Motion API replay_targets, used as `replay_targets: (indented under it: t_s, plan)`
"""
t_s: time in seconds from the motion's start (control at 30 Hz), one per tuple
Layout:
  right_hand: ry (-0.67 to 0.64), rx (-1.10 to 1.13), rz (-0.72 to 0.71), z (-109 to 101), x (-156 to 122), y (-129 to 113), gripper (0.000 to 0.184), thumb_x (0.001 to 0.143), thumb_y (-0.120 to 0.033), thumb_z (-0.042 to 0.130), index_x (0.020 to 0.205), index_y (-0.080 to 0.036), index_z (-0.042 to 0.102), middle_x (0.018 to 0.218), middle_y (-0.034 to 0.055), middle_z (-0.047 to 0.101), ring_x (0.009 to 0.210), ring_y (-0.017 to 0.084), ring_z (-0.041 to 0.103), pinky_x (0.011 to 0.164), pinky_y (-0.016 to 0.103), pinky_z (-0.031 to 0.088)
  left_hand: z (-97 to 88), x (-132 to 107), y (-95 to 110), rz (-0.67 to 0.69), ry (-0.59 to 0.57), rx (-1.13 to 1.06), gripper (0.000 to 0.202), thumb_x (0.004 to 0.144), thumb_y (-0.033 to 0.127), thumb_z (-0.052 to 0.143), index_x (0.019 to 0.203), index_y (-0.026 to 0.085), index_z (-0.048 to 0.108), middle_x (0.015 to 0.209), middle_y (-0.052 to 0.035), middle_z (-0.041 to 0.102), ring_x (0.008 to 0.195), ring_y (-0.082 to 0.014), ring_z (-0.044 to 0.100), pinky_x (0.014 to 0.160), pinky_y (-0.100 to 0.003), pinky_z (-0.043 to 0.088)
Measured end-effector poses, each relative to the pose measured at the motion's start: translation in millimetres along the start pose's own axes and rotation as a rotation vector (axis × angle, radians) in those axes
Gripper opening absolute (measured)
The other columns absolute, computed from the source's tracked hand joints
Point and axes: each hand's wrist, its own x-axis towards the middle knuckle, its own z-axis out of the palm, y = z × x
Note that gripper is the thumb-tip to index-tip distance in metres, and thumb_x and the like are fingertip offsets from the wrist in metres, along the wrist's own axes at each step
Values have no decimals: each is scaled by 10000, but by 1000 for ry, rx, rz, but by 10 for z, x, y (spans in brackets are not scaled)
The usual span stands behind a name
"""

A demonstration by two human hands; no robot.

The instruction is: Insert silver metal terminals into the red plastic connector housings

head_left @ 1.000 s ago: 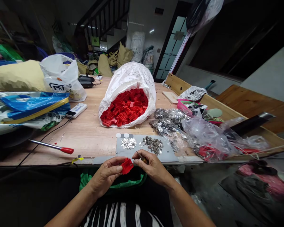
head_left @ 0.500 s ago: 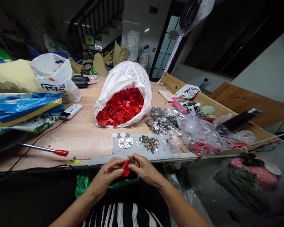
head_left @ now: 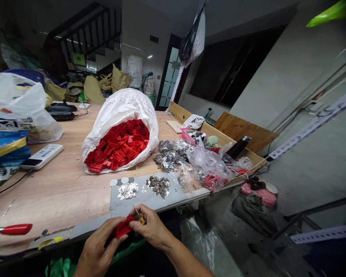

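Red plastic piece [head_left: 122, 229] is held between my two hands just off the near edge of the bench [head_left: 60, 188], below the grey mat [head_left: 161, 200]. My left grip [head_left: 96, 250] is clamped on its lower left end, thumb on top. Its long axis runs from lower left up to the right, with the upper end pointing at my right grip [head_left: 151, 229]. That grip is closed around a small tool [head_left: 138, 216] with a yellow collar, whose thin metal tip slants up and left. On the mat lie two heaps of metal bits [head_left: 127, 190]. Behind them a white sack [head_left: 123, 107] lies on its side, mouth toward me, full of red pieces [head_left: 118, 148]. To its right, clear bags [head_left: 173, 159] hold more metal scraps. Further back stands a pink basket [head_left: 187, 132]; I cannot make out what is in it.
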Motion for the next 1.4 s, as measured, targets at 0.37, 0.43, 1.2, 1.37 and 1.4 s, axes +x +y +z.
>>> replay_targets:
  t_s: [0.37,0.43,1.2,1.37,1.4]
  plan:
    - [-161,440,203,-65,-74,97,413,589,-279,817,906,-140,590,649,-44,557,459,29,438,441,153,280,-48,-37,-57,-169,-139,-304,291,785,254,657,1073,294,656,1004,-18,717,897,-206,693,756,-213,561]
    - [-183,496,209,-55,-80,138,437,585,-282,828,913,-139,578,665,-43,551,457,19,422,438,151,262,-32,-76,-62,-283,-145,-377,267,779,277,663,1046,274,668,1018,-25,710,932,-214,680,792,-228,551]
    - [292,-1220,-38,-573,643,-193,121,888,-185,535,925,-204,648,987,53,639,912,173,593,772,249,409,-47,-80,-164,-554,111,-239,336,812,371,619,1113,225,620,1088,-56,696,1013,-241,652,914,-368,512]
    - [244,-1252,-50,-495,680,-214,113,886,-192,542,924,-206,647,971,44,637,910,169,587,769,249,400,-56,-59,-148,-494,108,-172,311,825,357,608,1103,219,629,1066,-62,702,995,-238,659,890,-359,523]
    - [234,-1256,-54,-474,693,-212,108,884,-194,546,922,-208,646,969,42,637,908,168,586,769,249,399,-54,-58,-146,-484,107,-163,309,824,356,608,1098,217,633,1059,-63,704,990,-238,661,884,-358,526]
